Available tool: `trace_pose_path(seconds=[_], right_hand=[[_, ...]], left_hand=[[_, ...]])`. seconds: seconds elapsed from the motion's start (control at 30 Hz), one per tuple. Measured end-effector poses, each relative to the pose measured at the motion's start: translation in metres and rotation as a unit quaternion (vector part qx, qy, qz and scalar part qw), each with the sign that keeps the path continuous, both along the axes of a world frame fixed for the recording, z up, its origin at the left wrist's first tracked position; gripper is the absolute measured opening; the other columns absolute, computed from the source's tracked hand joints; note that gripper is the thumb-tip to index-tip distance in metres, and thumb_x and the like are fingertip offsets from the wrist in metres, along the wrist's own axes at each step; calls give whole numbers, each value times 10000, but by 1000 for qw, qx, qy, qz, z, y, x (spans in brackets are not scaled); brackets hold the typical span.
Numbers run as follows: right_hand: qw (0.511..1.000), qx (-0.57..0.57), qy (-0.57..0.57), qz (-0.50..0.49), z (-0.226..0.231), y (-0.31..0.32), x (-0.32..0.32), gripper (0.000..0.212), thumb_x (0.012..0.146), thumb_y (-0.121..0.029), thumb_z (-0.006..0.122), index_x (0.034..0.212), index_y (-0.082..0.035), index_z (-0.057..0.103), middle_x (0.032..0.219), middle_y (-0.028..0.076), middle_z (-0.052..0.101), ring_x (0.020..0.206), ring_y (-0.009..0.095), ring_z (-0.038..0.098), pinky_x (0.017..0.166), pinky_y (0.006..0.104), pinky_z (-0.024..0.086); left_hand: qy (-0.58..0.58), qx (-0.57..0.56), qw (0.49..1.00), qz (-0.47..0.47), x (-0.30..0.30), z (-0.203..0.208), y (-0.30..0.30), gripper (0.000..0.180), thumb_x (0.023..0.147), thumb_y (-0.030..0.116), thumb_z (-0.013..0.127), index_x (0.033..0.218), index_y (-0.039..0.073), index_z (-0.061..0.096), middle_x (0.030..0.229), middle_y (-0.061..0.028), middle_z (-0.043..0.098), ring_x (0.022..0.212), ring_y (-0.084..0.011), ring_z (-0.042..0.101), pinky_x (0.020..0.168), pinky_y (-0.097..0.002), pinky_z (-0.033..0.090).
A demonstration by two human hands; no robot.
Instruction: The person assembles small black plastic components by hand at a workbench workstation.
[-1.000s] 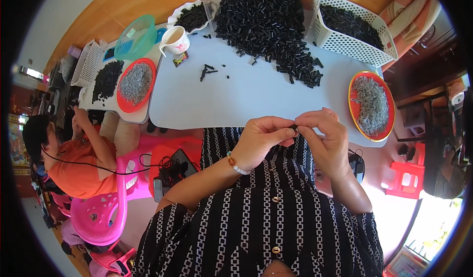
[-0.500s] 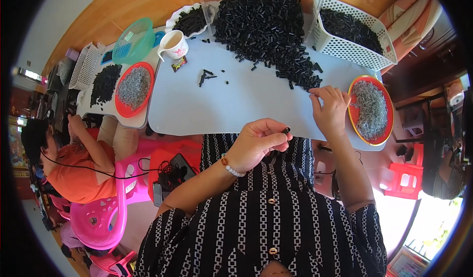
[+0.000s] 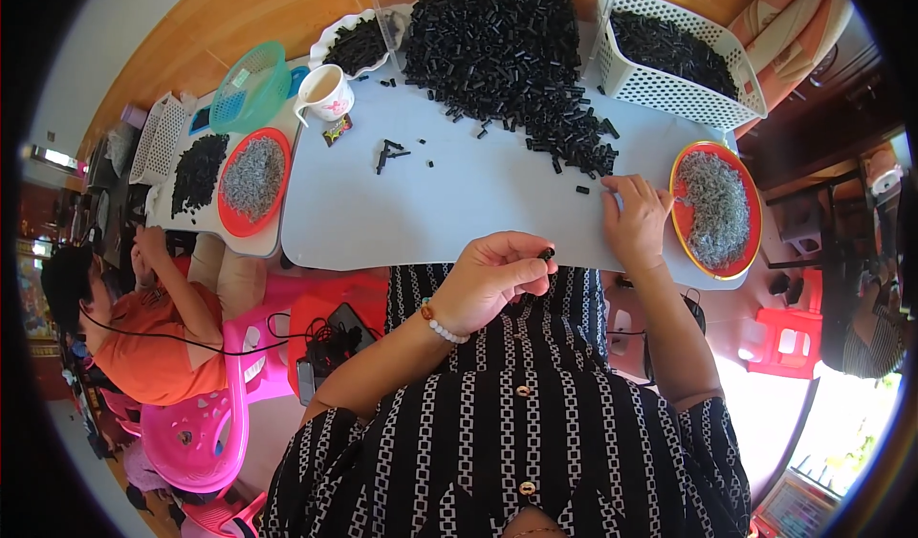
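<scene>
Over my lap, my left hand [image 3: 502, 275] pinches a small black tube piece [image 3: 546, 254] between thumb and fingertips. My right hand [image 3: 635, 215] rests at the table's near right part with its fingers loosely bent and apart; I see nothing held in it. Just left of its fingertips lies a single black tube piece [image 3: 582, 190], apart from the big heap of black tube pieces [image 3: 497, 50]. Right beside that hand stands a red dish [image 3: 680, 227] full of small clear-grey pieces [image 3: 715, 208].
A white perforated basket [image 3: 669, 95] of black pieces stands at the back right. Toward the left are a cup [image 3: 328, 95], a small wrapped packet [image 3: 337, 130], several loose black pieces [image 3: 390, 153] and a scalloped dish [image 3: 320, 48]. Another person [image 3: 158, 337] sits at an adjoining table.
My right fingers have come off the heap's near edge, and one black piece now lies apart there. My left hand keeps its pinch. The whole view has shifted slightly.
</scene>
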State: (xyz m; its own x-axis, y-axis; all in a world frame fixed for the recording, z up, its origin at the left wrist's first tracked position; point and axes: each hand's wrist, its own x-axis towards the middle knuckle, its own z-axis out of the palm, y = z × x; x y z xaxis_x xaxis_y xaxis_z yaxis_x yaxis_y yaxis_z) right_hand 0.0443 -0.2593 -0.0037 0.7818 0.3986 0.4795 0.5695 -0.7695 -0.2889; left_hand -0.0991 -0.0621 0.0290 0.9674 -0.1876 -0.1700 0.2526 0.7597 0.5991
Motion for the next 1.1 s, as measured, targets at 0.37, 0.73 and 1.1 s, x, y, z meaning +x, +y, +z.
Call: trace_pose_path(seconds=[0.37, 0.73, 1.1], right_hand=[[999, -42, -29, 2, 2, 16, 17, 54, 776, -188, 657, 802, -148, 634, 770, 14, 588, 755, 213, 572, 772, 388, 329], [946, 201, 251, 43, 44, 8, -24, 73, 824, -48, 620, 877, -1, 603, 798, 79, 642, 673, 132, 589, 623, 279, 454], [987, 116, 98, 54, 8, 5, -10, 53, 804, -75, 627, 839, -96, 661, 816, 37, 643, 730, 236, 614, 752, 370, 397]], left_hand=[[40, -44, 998, -4, 1, -5, -4, 194, 916, 38, 581, 1105, 32, 625, 990, -96, 664, 815, -143, 651, 753, -258, 549], [31, -21, 999, -16, 1, -9, -7, 188, 918, 58, 583, 1098, 44, 635, 989, -84, 671, 814, -142, 653, 766, -278, 547], [95, -3, 995, 16, 0, -13, -11, 175, 920, 67, 581, 1088, 49, 626, 960, -72, 675, 807, -125, 644, 748, -265, 537]])
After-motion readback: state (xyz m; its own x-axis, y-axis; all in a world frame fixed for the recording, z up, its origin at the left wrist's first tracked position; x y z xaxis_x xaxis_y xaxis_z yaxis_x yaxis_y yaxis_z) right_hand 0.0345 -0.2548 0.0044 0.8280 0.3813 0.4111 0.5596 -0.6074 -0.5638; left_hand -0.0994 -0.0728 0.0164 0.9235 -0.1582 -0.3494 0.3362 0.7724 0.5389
